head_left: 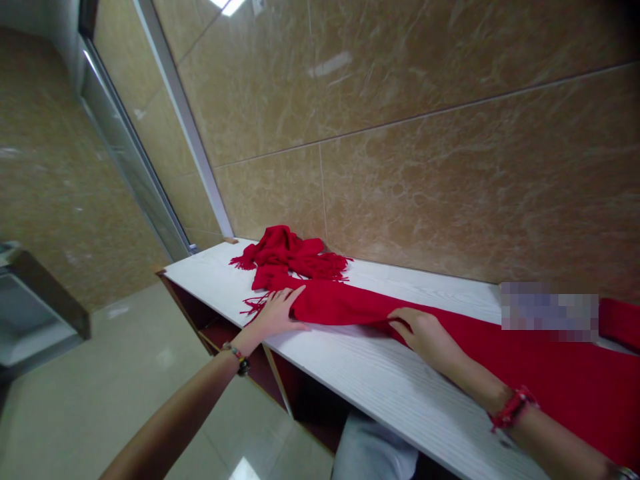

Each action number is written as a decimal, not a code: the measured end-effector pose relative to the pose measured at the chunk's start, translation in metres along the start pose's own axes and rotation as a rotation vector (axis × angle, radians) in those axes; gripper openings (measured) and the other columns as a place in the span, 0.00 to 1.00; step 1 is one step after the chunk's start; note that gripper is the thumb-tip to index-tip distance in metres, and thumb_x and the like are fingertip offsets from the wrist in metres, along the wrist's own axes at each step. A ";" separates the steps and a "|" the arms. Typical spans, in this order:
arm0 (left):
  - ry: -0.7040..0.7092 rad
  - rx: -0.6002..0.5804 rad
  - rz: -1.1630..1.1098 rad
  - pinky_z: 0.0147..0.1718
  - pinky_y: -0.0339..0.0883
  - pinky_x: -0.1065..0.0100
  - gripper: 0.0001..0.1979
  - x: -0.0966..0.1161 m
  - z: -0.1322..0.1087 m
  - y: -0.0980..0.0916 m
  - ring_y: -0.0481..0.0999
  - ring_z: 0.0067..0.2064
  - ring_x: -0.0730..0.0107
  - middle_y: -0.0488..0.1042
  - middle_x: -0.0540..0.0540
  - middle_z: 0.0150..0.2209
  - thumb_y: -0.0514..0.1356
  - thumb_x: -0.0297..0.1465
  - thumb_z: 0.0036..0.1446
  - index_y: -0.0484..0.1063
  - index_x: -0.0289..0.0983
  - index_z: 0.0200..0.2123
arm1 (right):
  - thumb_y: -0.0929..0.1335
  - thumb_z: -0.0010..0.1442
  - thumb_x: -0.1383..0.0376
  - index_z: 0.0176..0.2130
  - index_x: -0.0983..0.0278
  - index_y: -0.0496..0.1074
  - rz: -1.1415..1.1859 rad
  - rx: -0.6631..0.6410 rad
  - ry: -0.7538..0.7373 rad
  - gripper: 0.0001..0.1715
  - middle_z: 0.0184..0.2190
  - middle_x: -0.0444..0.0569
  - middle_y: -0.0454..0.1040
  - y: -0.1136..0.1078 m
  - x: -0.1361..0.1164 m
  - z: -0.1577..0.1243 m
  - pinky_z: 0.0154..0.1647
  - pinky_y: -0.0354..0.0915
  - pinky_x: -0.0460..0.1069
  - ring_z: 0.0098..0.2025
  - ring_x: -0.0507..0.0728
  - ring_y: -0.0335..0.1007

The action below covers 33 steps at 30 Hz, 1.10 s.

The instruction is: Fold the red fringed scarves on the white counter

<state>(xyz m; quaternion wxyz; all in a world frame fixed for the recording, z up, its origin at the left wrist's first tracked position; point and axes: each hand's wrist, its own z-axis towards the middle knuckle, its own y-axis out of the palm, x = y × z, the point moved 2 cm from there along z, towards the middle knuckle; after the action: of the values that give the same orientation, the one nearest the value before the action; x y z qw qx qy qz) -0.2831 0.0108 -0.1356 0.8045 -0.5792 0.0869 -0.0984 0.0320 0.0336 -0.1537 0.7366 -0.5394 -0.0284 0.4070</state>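
Note:
A long red scarf point(465, 337) lies stretched along the white tabletop, running from the right edge of view to its fringed end at the left. My left hand point(277, 312) rests on the scarf near that end, fingers spread and thumb apart. Farther right, my right hand point(420, 333) pinches the scarf's near edge between thumb and fingers. Just beyond my left hand sits a crumpled red scarf point(287, 250) with fringes, heaped near the wall.
The white tabletop point(345, 353) tops a cabinet with open compartments point(320, 400) below its front edge. A tiled wall point(425, 167) stands behind it. At the right are a blurred-out item point(550, 310) and a folded red cloth point(620, 323). Tiled floor point(125, 380) shows at left.

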 end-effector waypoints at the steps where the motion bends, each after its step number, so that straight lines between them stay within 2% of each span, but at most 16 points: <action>1: -0.018 0.011 0.027 0.50 0.53 0.57 0.44 0.004 0.000 0.002 0.62 0.52 0.53 0.62 0.39 0.51 0.62 0.44 0.42 0.47 0.39 0.60 | 0.61 0.56 0.70 0.36 0.66 0.72 -0.009 -0.014 -0.002 0.12 0.36 0.51 0.75 0.001 -0.001 0.002 0.40 0.64 0.49 0.37 0.56 0.70; 5: -0.007 0.037 0.093 0.49 0.54 0.60 0.31 0.014 0.014 0.006 0.65 0.49 0.58 0.65 0.39 0.49 0.57 0.34 0.51 0.52 0.38 0.58 | 0.63 0.54 0.70 0.44 0.68 0.70 -0.137 -0.048 -0.054 0.17 0.42 0.56 0.72 0.007 -0.017 0.010 0.45 0.62 0.52 0.44 0.59 0.67; 7: 0.036 0.028 0.096 0.48 0.56 0.62 0.27 0.013 0.021 0.005 0.67 0.48 0.61 0.67 0.40 0.49 0.54 0.29 0.53 0.53 0.39 0.57 | 0.64 0.54 0.69 0.46 0.68 0.68 -0.203 -0.084 -0.097 0.18 0.43 0.57 0.71 0.013 -0.033 0.017 0.46 0.62 0.53 0.45 0.60 0.66; 10: 0.053 0.033 0.111 0.46 0.58 0.66 0.30 0.005 0.028 0.005 0.69 0.47 0.64 0.68 0.41 0.49 0.49 0.19 0.51 0.52 0.39 0.58 | 0.65 0.53 0.69 0.45 0.67 0.69 -0.264 -0.145 -0.131 0.17 0.43 0.58 0.71 0.024 -0.057 0.031 0.45 0.62 0.53 0.45 0.61 0.66; 13: -0.029 0.090 0.154 0.45 0.59 0.65 0.33 -0.008 0.029 0.004 0.68 0.47 0.64 0.66 0.40 0.50 0.48 0.16 0.47 0.52 0.38 0.58 | 0.63 0.54 0.71 0.42 0.67 0.69 -0.286 -0.184 -0.113 0.14 0.40 0.56 0.72 0.038 -0.071 0.046 0.40 0.63 0.50 0.42 0.60 0.68; 16: -0.135 0.117 0.186 0.44 0.59 0.65 0.33 -0.027 0.027 -0.003 0.69 0.45 0.63 0.69 0.41 0.46 0.49 0.17 0.45 0.55 0.36 0.57 | 0.61 0.56 0.73 0.38 0.66 0.69 -0.253 -0.205 -0.089 0.11 0.34 0.54 0.73 0.048 -0.070 0.055 0.35 0.62 0.47 0.37 0.57 0.70; 20: -0.168 0.179 0.218 0.45 0.58 0.65 0.28 -0.054 0.028 -0.023 0.69 0.44 0.62 0.70 0.43 0.43 0.51 0.18 0.44 0.62 0.36 0.51 | 0.60 0.58 0.70 0.34 0.66 0.70 -0.122 -0.129 -0.042 0.10 0.33 0.53 0.74 0.050 -0.054 0.055 0.34 0.61 0.46 0.35 0.55 0.70; 26: -0.213 0.308 0.250 0.46 0.56 0.59 0.22 -0.072 0.046 -0.053 0.68 0.44 0.59 0.69 0.43 0.43 0.50 0.18 0.45 0.68 0.37 0.44 | 0.59 0.59 0.68 0.34 0.66 0.71 -0.009 -0.069 -0.024 0.13 0.34 0.53 0.75 0.043 -0.043 0.052 0.36 0.62 0.47 0.35 0.56 0.71; 30: -0.175 0.247 0.210 0.48 0.54 0.55 0.22 -0.085 0.056 -0.061 0.65 0.48 0.57 0.70 0.43 0.44 0.48 0.18 0.46 0.67 0.37 0.44 | 0.59 0.59 0.67 0.34 0.66 0.71 -0.019 -0.105 -0.001 0.13 0.33 0.53 0.75 0.041 -0.046 0.051 0.36 0.62 0.47 0.34 0.56 0.71; 33: -0.049 0.088 0.160 0.47 0.58 0.62 0.22 -0.099 0.046 -0.057 0.68 0.45 0.64 0.73 0.47 0.39 0.51 0.17 0.40 0.71 0.39 0.38 | 0.60 0.58 0.69 0.34 0.65 0.72 -0.038 -0.237 -0.072 0.13 0.33 0.52 0.74 0.038 -0.053 0.045 0.38 0.62 0.47 0.36 0.55 0.70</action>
<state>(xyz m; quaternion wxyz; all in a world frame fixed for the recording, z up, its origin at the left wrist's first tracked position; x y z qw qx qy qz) -0.3700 0.0607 -0.0645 0.8365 -0.5366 0.1087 -0.0232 -0.0467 0.0379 -0.1451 0.6739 -0.6070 -0.1129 0.4058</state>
